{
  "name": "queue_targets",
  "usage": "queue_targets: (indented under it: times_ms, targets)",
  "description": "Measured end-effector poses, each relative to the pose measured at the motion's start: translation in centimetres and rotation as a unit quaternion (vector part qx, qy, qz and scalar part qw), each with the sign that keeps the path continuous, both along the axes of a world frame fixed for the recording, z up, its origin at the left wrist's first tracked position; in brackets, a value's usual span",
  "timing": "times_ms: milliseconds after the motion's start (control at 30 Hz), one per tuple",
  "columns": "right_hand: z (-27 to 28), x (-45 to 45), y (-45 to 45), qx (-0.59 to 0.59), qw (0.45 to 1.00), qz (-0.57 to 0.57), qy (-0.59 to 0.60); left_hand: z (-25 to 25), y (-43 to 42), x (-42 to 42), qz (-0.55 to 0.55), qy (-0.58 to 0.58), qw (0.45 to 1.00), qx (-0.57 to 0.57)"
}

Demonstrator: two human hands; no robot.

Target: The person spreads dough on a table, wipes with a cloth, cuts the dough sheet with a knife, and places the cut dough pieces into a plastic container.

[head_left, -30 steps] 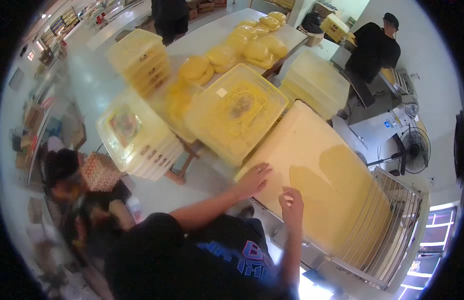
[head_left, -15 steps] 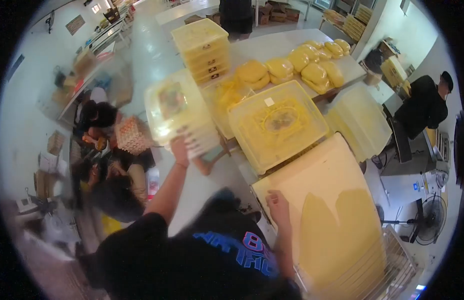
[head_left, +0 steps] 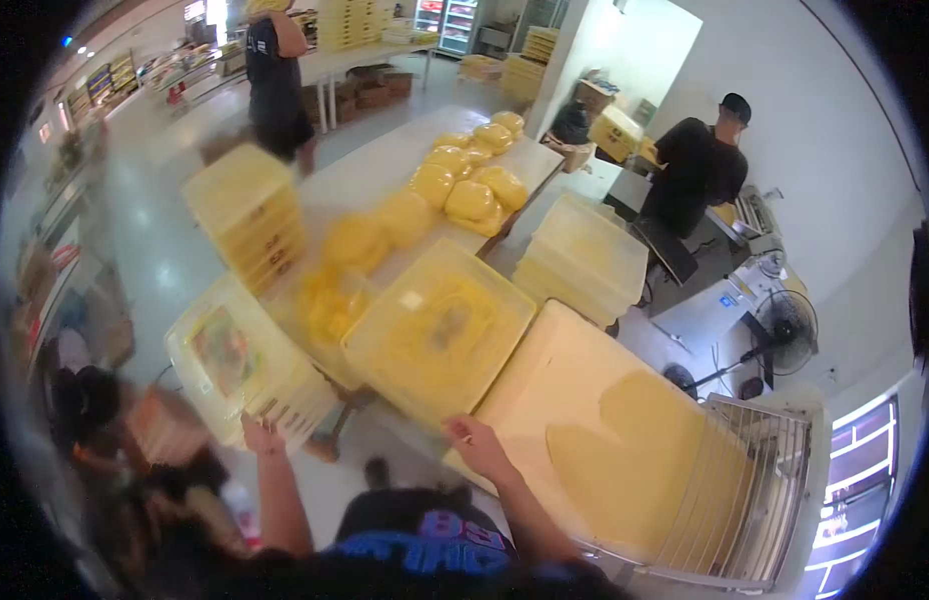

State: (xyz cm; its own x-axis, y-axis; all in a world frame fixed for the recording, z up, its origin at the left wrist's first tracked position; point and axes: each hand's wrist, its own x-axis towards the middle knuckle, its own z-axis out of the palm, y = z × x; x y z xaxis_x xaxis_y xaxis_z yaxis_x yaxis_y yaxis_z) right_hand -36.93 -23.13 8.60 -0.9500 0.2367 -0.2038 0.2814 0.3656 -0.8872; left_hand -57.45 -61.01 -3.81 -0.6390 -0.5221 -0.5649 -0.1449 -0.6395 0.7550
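Observation:
My left hand (head_left: 264,437) is at the near corner of a whitish plastic tub (head_left: 220,350) with a colourful label on its lid, its fingers closed over the edge. My right hand (head_left: 475,445) is beside the near corner of a lidded tub (head_left: 440,335) with yellow contents, fingers loosely bent and apart, holding nothing I can see. Under that hand lies the edge of a pale, flat-topped surface (head_left: 525,395) with a darker yellow patch. A clear bag of yellow stuff (head_left: 330,305) lies between the two tubs, blurred.
Yellow plastic-wrapped bundles (head_left: 470,200) lie on the long table (head_left: 370,170). Stacked tubs stand left (head_left: 245,205) and right (head_left: 580,260). A wire rack (head_left: 730,490) and a fan (head_left: 785,330) are at right. People work at right (head_left: 700,165), lower left (head_left: 90,400) and far back (head_left: 275,85).
My view has swung to the right, so the scene sits further left. My left hand remains at the whitish tub. My right hand has shifted towards the near corner of the yellow-filled tub.

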Motion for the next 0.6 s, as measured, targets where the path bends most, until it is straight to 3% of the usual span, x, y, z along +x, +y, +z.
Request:
queue_targets:
  times_ms: [100,200,300,333,433,500,567,600]
  targets:
    - [1.5,-2.1,-2.1,0.026,0.999,0.045,0.000,-1.5,-1.6,-0.5,0.036,0.035,0.998,0.023]
    - [3.3,-3.9,-4.5,0.020,0.999,0.019,0.027,2.7,-1.5,0.0,0.062,0.169,0.978,-0.106]
    - [4.7,-6.3,-6.5,0.050,0.998,0.038,0.002,4.9,-6.0,-0.4,-0.036,0.070,0.955,-0.287]
    - [5.1,-7.2,-7.2,0.073,0.995,0.047,0.043,8.1,-5.6,-0.4,0.022,0.081,0.974,-0.211]
    - [7.0,-8.7,-9.1,0.151,0.974,0.068,0.153,8.7,-5.7,-0.3,-0.006,0.126,0.903,-0.410]
    - [9.4,-9.8,-10.5,0.210,0.947,0.083,0.227,7.5,-6.9,-0.9,-0.099,0.149,0.904,-0.389]
    - [11.0,-10.6,-11.7,0.256,0.927,0.097,0.255,9.8,-5.0,-1.4,-0.185,0.187,0.915,-0.307]
    - [11.7,-10.9,-12.3,0.280,0.916,0.102,0.268,11.6,-2.3,-1.7,-0.154,0.170,0.921,-0.316]
